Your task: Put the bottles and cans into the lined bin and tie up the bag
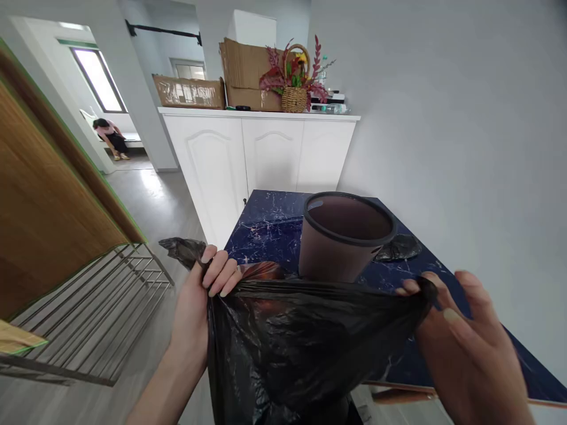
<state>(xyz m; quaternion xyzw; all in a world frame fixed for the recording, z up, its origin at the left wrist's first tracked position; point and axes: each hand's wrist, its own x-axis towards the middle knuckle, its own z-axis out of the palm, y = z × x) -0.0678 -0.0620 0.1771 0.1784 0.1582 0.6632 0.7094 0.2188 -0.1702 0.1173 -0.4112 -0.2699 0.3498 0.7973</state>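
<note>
A black plastic garbage bag (310,342) is stretched between both hands, its top edge pulled nearly straight across. My left hand (217,274) is closed around the bag's left corner, and a gathered tail of film sticks out past the knuckles. At the opposite corner, my right hand (469,330) grips the film with its curled fingers, while the thumb and forefinger stand apart. Just beyond the bag, a brown trash bin (332,254) with a dark rim stands upright on the blue marbled table (274,239). The bin's base is partly hidden by the bag.
A crumpled black bag (401,247) lies right of the bin. Behind stands a white cabinet (212,159) bearing cardboard boxes (248,68) and a flower basket (294,99). A metal rack (101,313) is at left. A person (110,136) sits in the far room.
</note>
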